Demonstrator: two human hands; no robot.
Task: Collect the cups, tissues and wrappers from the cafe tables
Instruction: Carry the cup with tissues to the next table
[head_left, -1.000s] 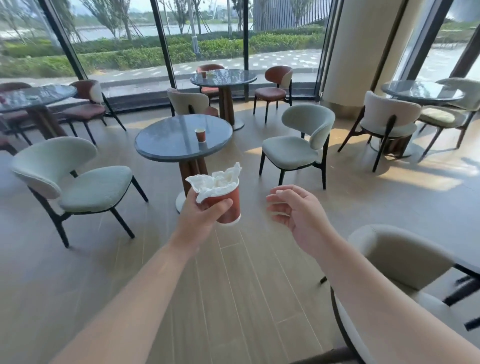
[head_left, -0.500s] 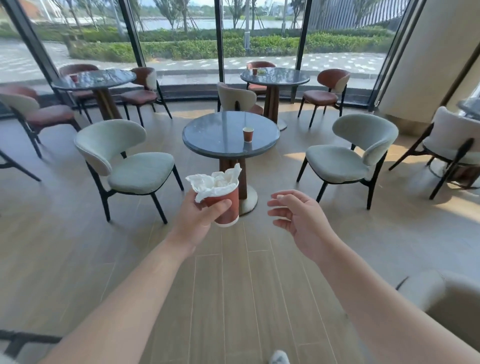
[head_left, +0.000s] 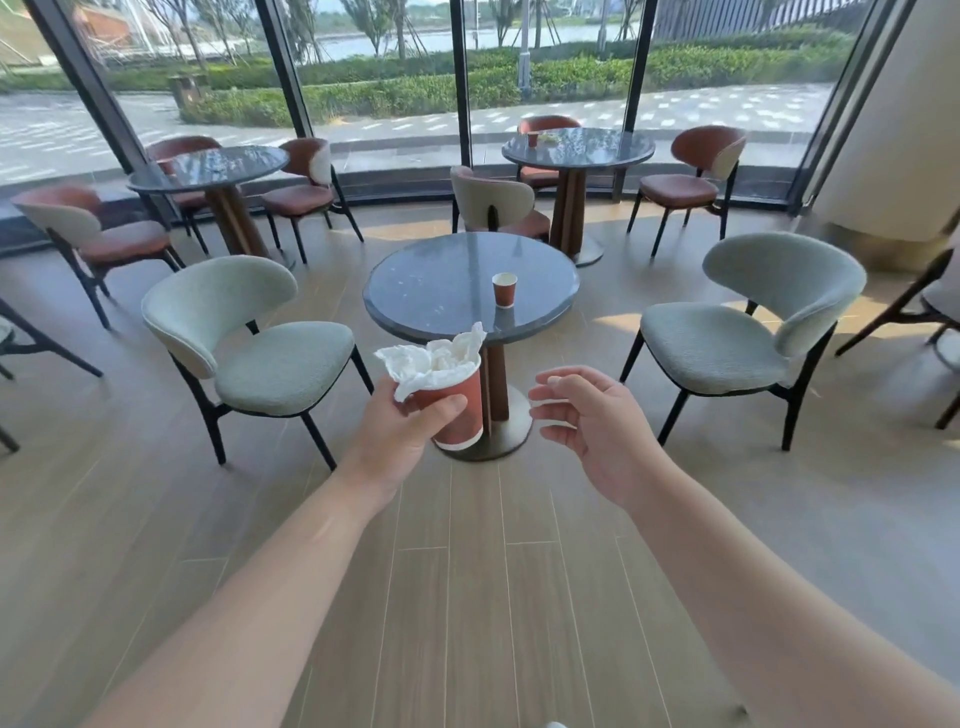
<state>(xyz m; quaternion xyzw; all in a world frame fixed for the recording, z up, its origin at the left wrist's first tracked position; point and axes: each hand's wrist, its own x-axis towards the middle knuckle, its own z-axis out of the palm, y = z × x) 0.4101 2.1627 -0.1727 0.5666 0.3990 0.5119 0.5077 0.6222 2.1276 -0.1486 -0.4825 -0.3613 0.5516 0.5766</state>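
My left hand grips a red paper cup stuffed with crumpled white tissues, held out in front of me above the floor. Beside it my right hand hangs with relaxed, loosely curled fingers and holds nothing. Ahead, a small red paper cup stands upright on the round grey table, near its right side. Farther back, another red cup and some small litter beside it sit on the far round table by the window.
Pale green chairs stand left and right of the near table, a beige-backed chair behind it. A third round table with rust-coloured chairs is at the back left. Wood-look floor lies between me and the table; a pillar stands right.
The view has swung left and closed in, so the near table with its cup sits centred and larger. Both hands keep their pose, the left still holding the tissue-filled cup.
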